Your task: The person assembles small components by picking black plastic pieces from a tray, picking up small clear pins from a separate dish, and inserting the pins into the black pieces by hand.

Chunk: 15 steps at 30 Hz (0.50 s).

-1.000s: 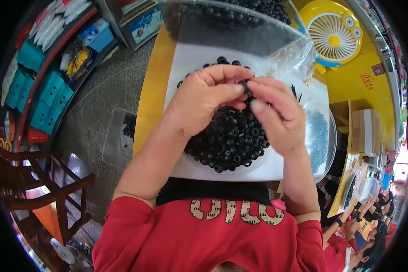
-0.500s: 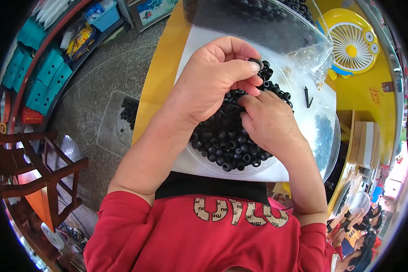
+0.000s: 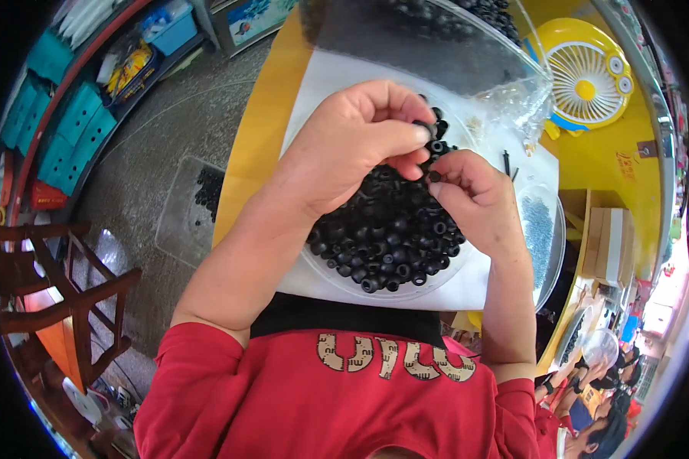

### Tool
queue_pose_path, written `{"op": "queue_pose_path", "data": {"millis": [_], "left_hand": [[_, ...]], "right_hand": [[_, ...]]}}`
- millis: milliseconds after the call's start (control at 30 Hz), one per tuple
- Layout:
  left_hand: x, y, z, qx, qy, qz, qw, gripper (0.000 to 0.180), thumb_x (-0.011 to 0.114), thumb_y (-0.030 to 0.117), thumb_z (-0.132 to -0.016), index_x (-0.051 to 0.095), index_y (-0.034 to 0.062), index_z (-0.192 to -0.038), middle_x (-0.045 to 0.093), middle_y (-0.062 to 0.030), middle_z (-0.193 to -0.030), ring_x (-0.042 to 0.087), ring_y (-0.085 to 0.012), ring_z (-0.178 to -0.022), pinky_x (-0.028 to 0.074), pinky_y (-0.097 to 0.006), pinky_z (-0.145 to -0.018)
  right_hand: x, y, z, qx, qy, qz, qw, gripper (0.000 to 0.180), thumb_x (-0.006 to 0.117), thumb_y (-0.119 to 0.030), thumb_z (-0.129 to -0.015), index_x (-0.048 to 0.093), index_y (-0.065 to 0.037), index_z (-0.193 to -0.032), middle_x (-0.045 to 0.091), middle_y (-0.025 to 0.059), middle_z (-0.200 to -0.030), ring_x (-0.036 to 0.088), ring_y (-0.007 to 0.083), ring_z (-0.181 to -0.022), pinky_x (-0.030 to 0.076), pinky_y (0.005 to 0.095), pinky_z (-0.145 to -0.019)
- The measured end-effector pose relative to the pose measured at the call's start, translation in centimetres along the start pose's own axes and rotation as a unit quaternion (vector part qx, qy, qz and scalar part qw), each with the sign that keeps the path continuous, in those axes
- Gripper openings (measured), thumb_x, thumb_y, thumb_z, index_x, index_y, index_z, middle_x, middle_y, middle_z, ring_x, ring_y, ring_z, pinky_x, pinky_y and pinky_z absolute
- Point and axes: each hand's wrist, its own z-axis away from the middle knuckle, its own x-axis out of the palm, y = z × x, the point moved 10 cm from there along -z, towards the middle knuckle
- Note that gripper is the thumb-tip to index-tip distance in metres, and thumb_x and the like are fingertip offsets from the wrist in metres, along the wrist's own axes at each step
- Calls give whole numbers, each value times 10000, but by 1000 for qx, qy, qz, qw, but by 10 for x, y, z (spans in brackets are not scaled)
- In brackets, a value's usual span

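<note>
A heap of black rounded parts (image 3: 383,237), many with a hole through them, fills a shallow clear round dish (image 3: 453,269) in front of me. Above the heap, my left hand (image 3: 352,141) pinches a black ring-like part (image 3: 424,130) between thumb and index finger. Close beside it on the right, my right hand (image 3: 482,197) is closed, thumb against fingers, on a small black piece (image 3: 435,176). The two held pieces are a little apart. My left hand and forearm cover part of the heap's left side.
Beyond the dish stands a large clear bin (image 3: 406,34) with black parts inside. To the right are a clear bag (image 3: 513,107), a yellow fan (image 3: 586,88), a thin black stick (image 3: 507,163) and a tray of small blue bits (image 3: 540,229). A clear tub (image 3: 177,229) rests at floor level, left.
My right hand has risen out of the heap and turned, now with a small black piece at its fingertips near the left hand. My left hand has dropped slightly, still pinching its part.
</note>
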Motion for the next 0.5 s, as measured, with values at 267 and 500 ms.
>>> {"op": "queue_pose_path", "data": {"millis": [267,500], "left_hand": [[6,-4,1,-21,-29,-32,999,126,552,-9,-750,552,6,-876,586,-84,-835,575,-117,-652,504,-243,-565],[20,-15,8,-69,-65,-66,993,142,548,-14,-758,550,6,-898,580,-78,-835,577,-116,-670,506,-242,-587]], "right_hand": [[0,26,14,45,3,-305,951,127,597,-24,-746,579,-12,-871,575,-19,-729,496,26,-662,405,168,-590],[-7,12,18,33,6,-330,943,138,567,-16,-768,593,-14,-904,602,15,-780,534,53,-717,434,192,-659]]}}
